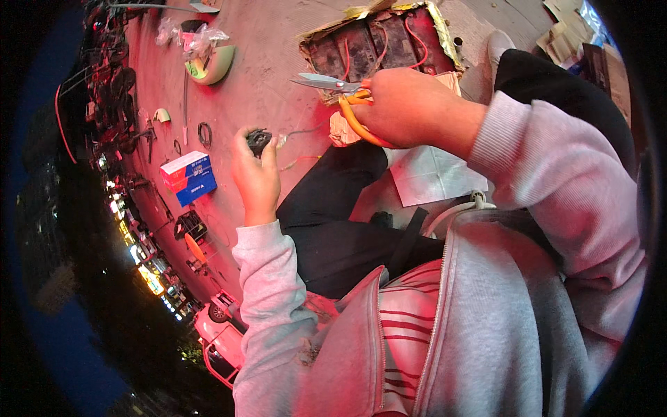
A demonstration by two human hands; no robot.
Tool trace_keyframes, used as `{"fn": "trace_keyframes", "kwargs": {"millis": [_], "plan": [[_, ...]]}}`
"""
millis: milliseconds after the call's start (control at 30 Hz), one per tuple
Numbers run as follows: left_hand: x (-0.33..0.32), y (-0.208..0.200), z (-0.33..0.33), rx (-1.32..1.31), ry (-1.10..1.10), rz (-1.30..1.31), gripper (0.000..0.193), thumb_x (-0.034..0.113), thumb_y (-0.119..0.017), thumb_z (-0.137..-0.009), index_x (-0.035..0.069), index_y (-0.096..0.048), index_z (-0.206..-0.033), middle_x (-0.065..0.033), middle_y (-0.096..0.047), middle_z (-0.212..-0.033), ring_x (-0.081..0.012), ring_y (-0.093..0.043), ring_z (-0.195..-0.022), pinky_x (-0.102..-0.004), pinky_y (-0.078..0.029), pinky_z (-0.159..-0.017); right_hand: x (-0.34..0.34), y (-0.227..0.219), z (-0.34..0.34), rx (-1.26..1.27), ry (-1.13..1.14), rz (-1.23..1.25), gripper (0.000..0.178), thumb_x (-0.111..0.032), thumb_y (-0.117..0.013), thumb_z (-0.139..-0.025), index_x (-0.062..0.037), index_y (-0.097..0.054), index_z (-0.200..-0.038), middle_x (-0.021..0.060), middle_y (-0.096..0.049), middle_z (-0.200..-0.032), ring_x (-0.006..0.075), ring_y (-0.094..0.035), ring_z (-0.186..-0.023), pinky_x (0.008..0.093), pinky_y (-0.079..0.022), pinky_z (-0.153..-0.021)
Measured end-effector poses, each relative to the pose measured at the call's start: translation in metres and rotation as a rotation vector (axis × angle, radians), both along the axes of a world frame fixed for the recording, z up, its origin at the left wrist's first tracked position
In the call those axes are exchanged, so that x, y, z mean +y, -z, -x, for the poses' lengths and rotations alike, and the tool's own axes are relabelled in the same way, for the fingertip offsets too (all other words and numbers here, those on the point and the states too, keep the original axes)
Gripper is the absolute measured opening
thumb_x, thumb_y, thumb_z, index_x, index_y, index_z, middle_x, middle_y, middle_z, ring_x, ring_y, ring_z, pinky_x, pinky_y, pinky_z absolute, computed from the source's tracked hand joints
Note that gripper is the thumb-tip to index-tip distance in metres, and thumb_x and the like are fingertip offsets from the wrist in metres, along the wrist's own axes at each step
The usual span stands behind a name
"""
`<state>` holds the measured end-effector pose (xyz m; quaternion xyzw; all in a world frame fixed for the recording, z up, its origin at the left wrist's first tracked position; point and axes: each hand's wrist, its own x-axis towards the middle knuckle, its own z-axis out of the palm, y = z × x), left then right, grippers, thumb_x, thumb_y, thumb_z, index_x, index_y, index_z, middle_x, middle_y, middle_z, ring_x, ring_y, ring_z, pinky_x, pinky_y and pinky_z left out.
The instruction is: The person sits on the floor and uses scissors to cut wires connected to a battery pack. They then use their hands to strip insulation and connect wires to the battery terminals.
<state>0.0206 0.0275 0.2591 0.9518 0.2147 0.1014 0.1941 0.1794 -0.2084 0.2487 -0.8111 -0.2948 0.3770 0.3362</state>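
My right hand (420, 104) is closed round the orange handles of a pair of scissors (330, 85), whose grey blades point left and look slightly parted. Nothing lies between the blades that I can make out. To the left, my left hand (257, 182) is raised with a small black object (259, 142) pinched between thumb and fingers; its exact kind is unclear. Thin wires (303, 131) trail from near it toward my right hand. Beyond the scissors sits a bank of dark, dirty batteries (385, 52) with red wires, edged by torn yellowish wrapping.
A blue, white and red box (189, 179) stands on the ground at left. Behind it lie a black coil (204, 135), a long thin tool (185, 104) and a pale green rounded shell (210, 66) with plastic wrap. White paper (434, 175) lies near my legs. Cardboard (564, 38) is at far right.
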Motion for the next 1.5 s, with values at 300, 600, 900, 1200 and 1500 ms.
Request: {"fn": "trace_keyframes", "kwargs": {"millis": [300,600,900,1200,1500], "plan": [[0.012,-0.001,-0.006,0.09,0.027,0.015,0.038,-0.004,-0.069,-0.082,0.002,-0.058,-0.118,-0.0138,-0.066,-0.102,-0.0234,-0.067,-0.092,-0.0345,-0.052,-0.085,-0.023,-0.032,-0.011,-0.154,-0.111,-0.043,0.045,-0.041,-0.057,-0.089,0.0024,-0.072,-0.089,0.0269,-0.066,-0.082,0.0435,-0.066,-0.083,0.0482,-0.053,-0.075],[0.002,-0.006,-0.016,0.004,0.177,0.022,0.045,-0.008,-0.067,-0.079,0.003,-0.059,-0.121,-0.015,-0.066,-0.109,-0.0274,-0.067,-0.099,-0.0369,-0.052,-0.089,-0.037,-0.031,-0.013,-0.253,-0.093,-0.055,0.037,-0.036,-0.059,-0.085,-0.0018,-0.072,-0.077,0.0229,-0.068,-0.079,0.0412,-0.068,-0.079,0.0469,-0.056,-0.072],[-0.003,-0.002,-0.015,0.06,0.154,0.035,0.04,-0.002,-0.068,-0.085,0.003,-0.057,-0.123,-0.0121,-0.067,-0.101,-0.0176,-0.068,-0.096,-0.032,-0.055,-0.081,-0.039,-0.032,-0.006,-0.229,-0.193,0.055,0.032,-0.033,-0.064,-0.083,-0.002,-0.072,-0.081,0.0208,-0.07,-0.08,0.0387,-0.07,-0.078,0.0479,-0.057,-0.07],[0.053,0.03,0.002,0.329,0.157,-0.134,0.041,0.002,-0.072,-0.083,0.004,-0.057,-0.121,-0.0175,-0.069,-0.102,-0.0253,-0.07,-0.093,-0.0374,-0.055,-0.079,-0.053,-0.046,-0.027,-0.349,-0.085,-0.081,0.031,-0.035,-0.066,-0.083,-0.0062,-0.074,-0.088,0.0219,-0.069,-0.081,0.0407,-0.067,-0.079,0.0472,-0.056,-0.071],[0.056,0.015,-0.002,0.078,0.04,0.132,0.025,0.003,-0.071,-0.084,0.003,-0.058,-0.106,-0.0117,-0.068,-0.093,-0.0205,-0.067,-0.084,-0.0329,-0.053,-0.076,-0.067,-0.066,-0.056,-0.288,0.117,-0.081,0.04,-0.038,-0.068,-0.085,0.0015,-0.069,-0.086,0.0282,-0.059,-0.073,0.0472,-0.06,-0.072,0.0485,-0.047,-0.06]]}}
